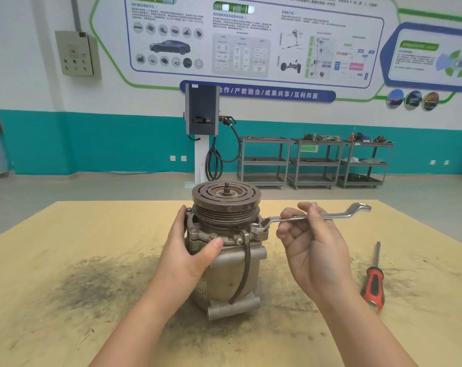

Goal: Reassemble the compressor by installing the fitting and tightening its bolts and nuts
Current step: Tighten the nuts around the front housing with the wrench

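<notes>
Your left hand (pixel 195 247) grips the grey metal compressor (pixel 224 260); right hand (pixel 308 234) holds the silver ring spanner (pixel 312 217), shaft running right from the flange bolt (pixel 255 227).

Silver-grey compressor (pixel 225 263), brown pulley (pixel 225 201), red-black screwdriver (pixel 374 283), smudged tan tabletop (pixel 92 260)

Blue wall banner (pixel 257 94): "合作/产教融合/成果共享/互利共赢"
</notes>
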Demonstrator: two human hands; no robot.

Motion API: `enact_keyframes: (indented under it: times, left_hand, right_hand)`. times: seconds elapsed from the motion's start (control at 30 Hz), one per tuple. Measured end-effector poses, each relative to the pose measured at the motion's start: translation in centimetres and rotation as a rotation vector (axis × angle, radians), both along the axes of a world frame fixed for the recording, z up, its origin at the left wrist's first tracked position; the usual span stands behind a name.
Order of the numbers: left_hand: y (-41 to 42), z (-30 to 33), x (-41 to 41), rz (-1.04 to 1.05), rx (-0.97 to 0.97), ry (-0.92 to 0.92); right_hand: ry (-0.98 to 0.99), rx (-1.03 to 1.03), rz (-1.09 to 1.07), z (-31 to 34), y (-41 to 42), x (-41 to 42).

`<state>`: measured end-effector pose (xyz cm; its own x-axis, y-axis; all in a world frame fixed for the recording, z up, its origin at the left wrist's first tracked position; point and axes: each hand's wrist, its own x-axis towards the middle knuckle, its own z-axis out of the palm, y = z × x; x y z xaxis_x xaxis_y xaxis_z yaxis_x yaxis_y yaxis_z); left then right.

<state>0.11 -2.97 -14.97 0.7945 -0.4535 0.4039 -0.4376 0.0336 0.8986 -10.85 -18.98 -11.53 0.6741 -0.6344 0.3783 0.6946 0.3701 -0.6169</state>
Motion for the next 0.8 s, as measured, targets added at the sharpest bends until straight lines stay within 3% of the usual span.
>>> enact_keyframes:
  times: [0.47, 0.67, 0.8]
  left_hand:
    - [-0.1, -0.2, -0.8, -0.007, -0.042, 0.04]
    - [-0.1, -0.1, -1.0, -0.004, -0.037, 0.027]
    - [-0.1, -0.1, -1.0, -0.003, -0.04, 0.016]
  right_hand:
    - [0.059, -0.096, -0.086, 0.4, -1.0, -0.4]
    - [-0.105, -0.211, -0.374, -1.3, 0.8, 0.1]
    - [-0.281, -0.541, -0.654, -2.4, 2.3, 0.3]
